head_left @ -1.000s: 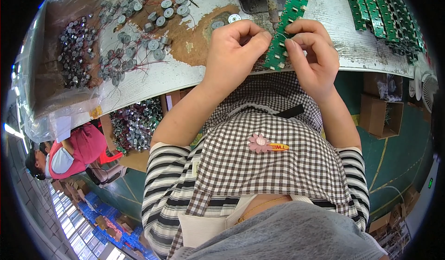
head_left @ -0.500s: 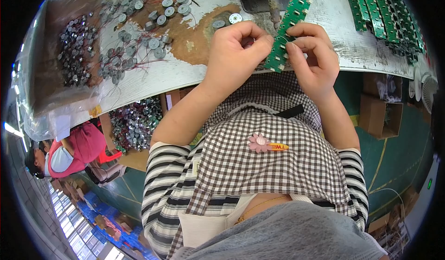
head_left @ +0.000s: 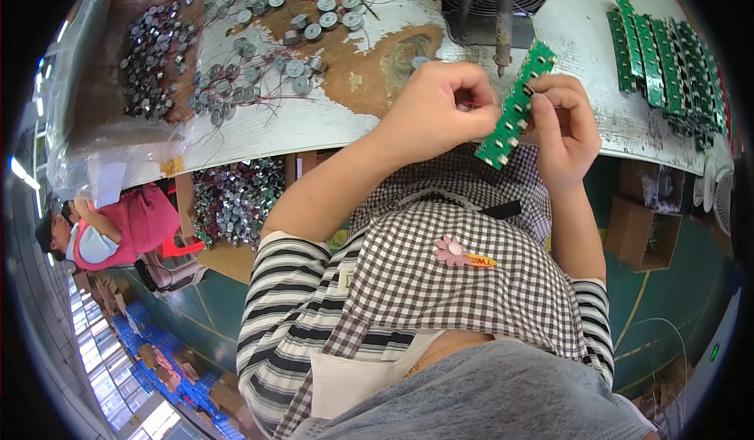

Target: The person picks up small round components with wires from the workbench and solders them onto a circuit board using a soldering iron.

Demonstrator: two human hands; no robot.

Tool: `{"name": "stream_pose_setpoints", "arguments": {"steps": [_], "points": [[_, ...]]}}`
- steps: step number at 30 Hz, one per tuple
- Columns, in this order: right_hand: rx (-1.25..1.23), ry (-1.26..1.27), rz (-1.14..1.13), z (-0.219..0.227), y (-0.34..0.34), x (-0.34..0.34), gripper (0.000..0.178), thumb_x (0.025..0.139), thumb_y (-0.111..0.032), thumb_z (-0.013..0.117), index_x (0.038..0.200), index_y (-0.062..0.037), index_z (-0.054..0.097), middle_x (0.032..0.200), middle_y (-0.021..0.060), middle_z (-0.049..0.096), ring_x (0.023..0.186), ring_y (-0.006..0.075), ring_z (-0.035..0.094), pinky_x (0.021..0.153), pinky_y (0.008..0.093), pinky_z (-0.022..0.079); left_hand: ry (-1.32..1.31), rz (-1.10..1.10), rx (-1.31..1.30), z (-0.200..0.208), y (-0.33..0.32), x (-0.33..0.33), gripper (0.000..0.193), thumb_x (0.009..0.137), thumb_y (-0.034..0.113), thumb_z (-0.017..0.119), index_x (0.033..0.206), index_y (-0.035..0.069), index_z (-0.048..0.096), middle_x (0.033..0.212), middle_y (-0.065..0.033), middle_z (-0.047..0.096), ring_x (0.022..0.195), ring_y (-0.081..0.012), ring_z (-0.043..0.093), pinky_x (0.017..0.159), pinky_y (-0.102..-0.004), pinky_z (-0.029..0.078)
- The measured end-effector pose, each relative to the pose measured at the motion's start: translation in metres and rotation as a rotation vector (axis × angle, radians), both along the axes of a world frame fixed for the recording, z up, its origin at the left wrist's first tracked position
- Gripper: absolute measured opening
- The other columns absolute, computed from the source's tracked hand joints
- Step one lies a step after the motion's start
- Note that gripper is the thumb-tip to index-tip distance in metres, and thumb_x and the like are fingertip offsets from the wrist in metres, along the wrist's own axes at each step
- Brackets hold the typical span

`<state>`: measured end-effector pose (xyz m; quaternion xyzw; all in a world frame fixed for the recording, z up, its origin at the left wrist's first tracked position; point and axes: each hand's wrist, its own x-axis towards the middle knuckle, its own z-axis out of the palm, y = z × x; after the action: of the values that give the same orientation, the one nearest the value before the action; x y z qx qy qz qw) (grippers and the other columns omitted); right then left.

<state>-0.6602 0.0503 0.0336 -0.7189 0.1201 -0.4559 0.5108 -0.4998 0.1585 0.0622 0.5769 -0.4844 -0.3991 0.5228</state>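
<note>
A long, narrow green circuit board (head_left: 514, 109) with small pale parts along both edges slants in front of me, between my hands. My right hand (head_left: 567, 130) pinches its right edge between thumb and fingers. To the board's left, my left hand (head_left: 448, 109) is closed, fingertips at the board, with a bit of thin red wire (head_left: 469, 104) showing at the fingers. Whatever else lies inside that hand is hidden. Just beyond the board, a soldering iron (head_left: 503, 40) points downward, its tip apart from the board.
Small round motors (head_left: 294, 69) with red wires lie across the worn white table (head_left: 314, 130). A box of motors (head_left: 157, 63) stands left. A black fan (head_left: 503, 0) is behind; stacked green boards (head_left: 667, 71) lie right. Another person (head_left: 129, 224) sits at left.
The view has shifted, so the table sits lower and farther right in the picture. The board has moved nearer me, away from the iron. My right fingers have come closer together at its edge.
</note>
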Motion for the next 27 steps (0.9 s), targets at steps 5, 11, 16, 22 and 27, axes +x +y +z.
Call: {"name": "stream_pose_setpoints", "arguments": {"steps": [5,11,16,22,27], "points": [[0.115,-0.046,-0.029,-0.001,0.005,-0.001,0.004,0.089,0.003,0.055,0.087,0.0046,0.057,0.095,0.0127,0.061,0.07,0.0085,0.058,0.062,0.0196,0.049,-0.879,0.435,-0.385,0.019,-0.015,0.082,0.016,0.078,0.01,0.069,0.093,0.003,0.068,0.088,-0.006,0.066,0.08,-0.0147,0.06,0.075,-0.0292,0.048],[0.146,-0.015,-0.021,-0.006,0.004,0.002,0.003,0.089,0.003,0.056,0.087,0.0048,0.057,0.095,0.0128,0.061,0.07,0.0091,0.058,0.063,0.02,0.05,-1.491,0.168,0.074,0.007,-0.022,0.146,0.02,0.07,0.003,0.055,0.086,0.001,0.067,0.091,-0.0192,0.062,0.085,-0.0382,0.06,0.08,-0.044,0.049],[0.15,-0.024,-0.016,-0.006,0.002,0.003,0.003,0.089,0.004,0.055,0.087,0.0053,0.056,0.096,0.0131,0.061,0.073,0.0096,0.058,0.063,0.0206,0.051,-1.447,0.252,0.21,0.015,-0.027,0.151,0.012,0.076,0.005,0.055,0.084,-0.001,0.063,0.086,-0.02,0.06,0.081,-0.0349,0.06,0.075,-0.041,0.049],[0.137,-0.013,-0.022,-0.006,0.002,0.005,0.002,0.088,0.005,0.055,0.087,0.0056,0.056,0.095,0.0132,0.06,0.073,0.0097,0.057,0.063,0.0207,0.05,-1.304,0.348,0.084,0.009,-0.014,0.148,0.013,0.075,0.007,0.054,0.077,-0.002,0.062,0.083,-0.0248,0.057,0.084,-0.0406,0.056,0.077,-0.0447,0.046],[0.133,-0.011,-0.026,-0.007,0.005,0.005,0.003,0.088,0.005,0.055,0.086,0.0054,0.056,0.095,0.0127,0.061,0.073,0.0092,0.057,0.063,0.0204,0.05,-1.289,0.406,0.114,0.006,-0.016,0.152,0.012,0.074,0.009,0.056,0.076,0.0,0.063,0.08,-0.0226,0.057,0.081,-0.0398,0.056,0.076,-0.0451,0.046]]}}
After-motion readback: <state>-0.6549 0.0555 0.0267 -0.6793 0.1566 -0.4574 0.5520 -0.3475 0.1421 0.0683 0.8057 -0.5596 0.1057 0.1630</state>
